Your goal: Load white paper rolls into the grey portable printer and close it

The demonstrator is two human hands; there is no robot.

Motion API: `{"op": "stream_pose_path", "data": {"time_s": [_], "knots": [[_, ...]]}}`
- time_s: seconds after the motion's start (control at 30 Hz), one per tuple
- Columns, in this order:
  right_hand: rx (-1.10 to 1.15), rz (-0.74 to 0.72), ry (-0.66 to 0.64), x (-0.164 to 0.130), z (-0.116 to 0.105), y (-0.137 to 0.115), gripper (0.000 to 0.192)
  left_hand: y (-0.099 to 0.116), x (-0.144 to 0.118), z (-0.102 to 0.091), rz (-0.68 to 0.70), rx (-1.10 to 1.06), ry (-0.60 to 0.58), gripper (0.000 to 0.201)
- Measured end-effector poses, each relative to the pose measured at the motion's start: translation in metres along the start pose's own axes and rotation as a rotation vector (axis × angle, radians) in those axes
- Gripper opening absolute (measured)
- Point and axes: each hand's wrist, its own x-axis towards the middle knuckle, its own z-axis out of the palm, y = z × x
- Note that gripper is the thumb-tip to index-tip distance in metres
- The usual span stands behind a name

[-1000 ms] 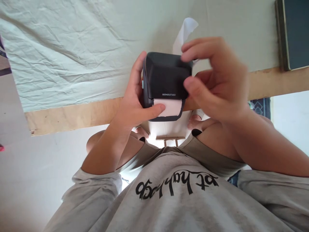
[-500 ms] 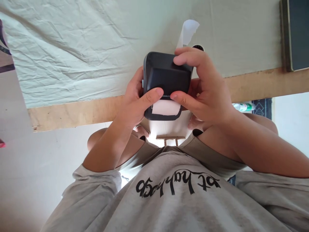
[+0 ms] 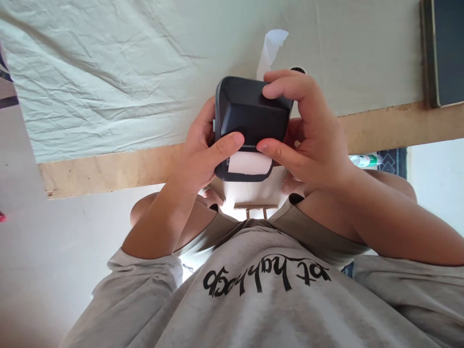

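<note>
Left hand (image 3: pixel 197 154) and right hand (image 3: pixel 308 140) both grasping label printer (image 3: pixel 250 116), thumbs pressing front edge.

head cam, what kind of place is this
Probably a home or small workroom: a wooden table under a wrinkled pale cloth, with both hands holding a small black label printer.

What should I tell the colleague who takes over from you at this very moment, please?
Left hand: grips the side of the black label printer, thumb on its front edge.
Right hand: fingers on the top, thumb on the front beside the left thumb.
White roll shows in the front gap; a paper strip sticks out behind.
The printer is above the cloth-covered table.
Done: roll in. Left: the gap is not yet shut.
</note>
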Motion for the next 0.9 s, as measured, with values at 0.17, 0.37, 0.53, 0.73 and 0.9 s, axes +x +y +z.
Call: {"op": "stream_pose_path", "data": {"time_s": [0.17,0.37,0.53,0.73,0.9], "knots": [[0.021,-0.005,0.018,-0.001,0.001,0.006,0.049,-0.004,0.005,0.006,0.088,0.016,0.03,0.047],[-0.047,-0.055,0.044,-0.001,0.003,0.006,0.048,-0.006,0.004,0.007,0.067,-0.01,0.075,0.046],[-0.096,-0.159,0.074,-0.001,0.003,0.003,0.042,-0.007,0.008,-0.003,0.071,-0.084,-0.046,0.047],[-0.101,-0.138,0.079,-0.002,0.002,0.002,0.032,-0.003,0.006,-0.002,-0.069,-0.15,0.14,0.049],[-0.179,-0.138,0.112,-0.002,0.001,-0.001,0.03,-0.002,0.003,0.001,-0.092,-0.148,0.199,0.047]]}}
